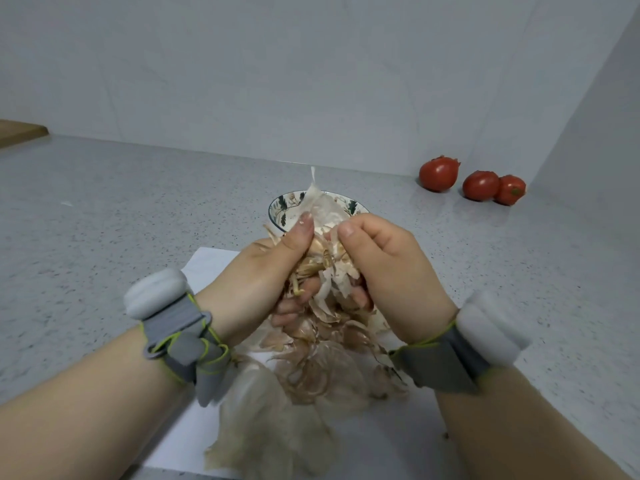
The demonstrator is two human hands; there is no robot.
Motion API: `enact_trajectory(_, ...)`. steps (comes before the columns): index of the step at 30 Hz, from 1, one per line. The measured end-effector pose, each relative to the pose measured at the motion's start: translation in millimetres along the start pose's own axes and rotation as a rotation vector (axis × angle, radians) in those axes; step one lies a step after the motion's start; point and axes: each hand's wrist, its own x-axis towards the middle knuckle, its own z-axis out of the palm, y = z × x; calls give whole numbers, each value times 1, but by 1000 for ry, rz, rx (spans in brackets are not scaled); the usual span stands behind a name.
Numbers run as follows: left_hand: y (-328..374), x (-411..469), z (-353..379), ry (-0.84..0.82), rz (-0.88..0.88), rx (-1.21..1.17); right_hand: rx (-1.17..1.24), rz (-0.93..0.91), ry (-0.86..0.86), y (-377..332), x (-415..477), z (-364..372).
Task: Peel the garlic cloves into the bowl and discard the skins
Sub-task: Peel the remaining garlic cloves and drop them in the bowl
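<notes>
Three red tomatoes (472,181) sit far right by the wall corner, well apart from the action; wooden board edge (20,131) far left. Patterned bowl (280,209) just behind the hands, half hidden by them. Speckled grey desk (104,220), pale tiled wall. White paper sheet (207,268) under a heap of dry, papery skins (311,368). Left hand (263,271) & right hand (388,268) both pinching a garlic bulb (325,251) w/ thumbs on top, flaky skin sticking up.
</notes>
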Motion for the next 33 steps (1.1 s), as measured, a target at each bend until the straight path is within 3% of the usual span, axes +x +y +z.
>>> enact_trajectory(7,2,2,-1,-14,-67,-129,71,37,17,-4,1,-7)
enact_trajectory(12,4,2,-12,-11,-69,-201,72,45,141,-5,4,-21)
enact_trajectory(15,3,4,-20,21,-29,-219,-174,16,127,-3,7,-33)
enact_trajectory(20,1,4,-23,-9,52,-187,-654,170,-224,3,5,-31)
enact_trajectory(24,1,5,-20,-66,79,-221,-844,147,-186,5,5,-31)
enact_trajectory(26,1,6,-19,-100,68,-203,-773,16,-16,3,4,-28)
enact_trajectory(28,-1,6,-16,-125,65,-171,-466,-121,90,-5,0,-22)
enact_trajectory(30,-3,6,-12,-128,64,-123,-264,-121,2,-11,-4,-12)
enact_trajectory(33,-3,2,-3,-82,66,-67,-311,-103,-82,-4,-7,2)
